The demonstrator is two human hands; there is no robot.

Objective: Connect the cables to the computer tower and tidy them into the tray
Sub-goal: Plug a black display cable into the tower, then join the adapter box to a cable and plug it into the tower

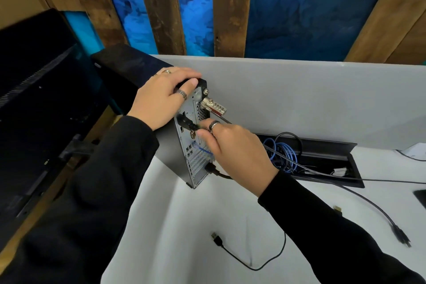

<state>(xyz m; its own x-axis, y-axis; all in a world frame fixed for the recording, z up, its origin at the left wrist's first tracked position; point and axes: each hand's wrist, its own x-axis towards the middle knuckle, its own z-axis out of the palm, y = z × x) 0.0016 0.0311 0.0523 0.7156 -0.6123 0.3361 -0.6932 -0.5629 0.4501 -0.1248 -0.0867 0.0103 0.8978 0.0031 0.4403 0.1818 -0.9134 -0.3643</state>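
A black computer tower [170,145] stands on the white desk with its rear panel [192,152] facing me. My left hand [161,97] grips its top rear corner. My right hand [232,152] pinches a gold-tipped plug [192,134] at a port in the middle of the panel. Above it a black power plug [186,122] sits in its socket. A blue network cable [288,157] runs from the panel into the black cable tray [332,163] sunk in the desk. A silver combination lock [213,106] hangs near the top of the panel.
A loose black USB cable [242,253] lies on the desk near me. A grey cable with a dark plug [401,236] lies at the right, next to a small gold connector [337,209]. A dark monitor [34,108] stands at the left. A grey partition [322,99] runs behind.
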